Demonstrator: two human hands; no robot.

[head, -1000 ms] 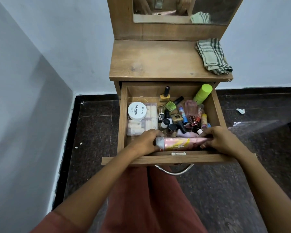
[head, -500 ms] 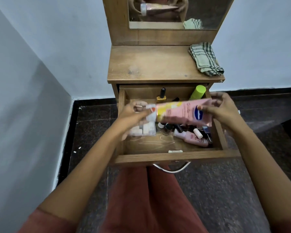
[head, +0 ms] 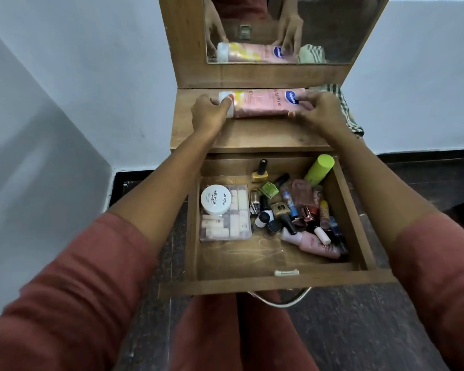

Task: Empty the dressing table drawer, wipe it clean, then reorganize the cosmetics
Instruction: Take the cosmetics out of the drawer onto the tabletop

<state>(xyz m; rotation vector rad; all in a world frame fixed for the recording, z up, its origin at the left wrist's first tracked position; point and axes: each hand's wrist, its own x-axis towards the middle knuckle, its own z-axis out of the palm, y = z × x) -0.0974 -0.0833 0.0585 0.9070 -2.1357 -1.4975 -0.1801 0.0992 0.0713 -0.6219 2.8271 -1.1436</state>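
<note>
On tabletop | both hands, L & R, grip pink tube

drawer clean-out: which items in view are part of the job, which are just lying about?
Job: pink lotion tube in left hand and right hand; drawer; nail polish remover jar; green bottle; checked cloth.
Lying about: mirror; floor scraps.
</note>
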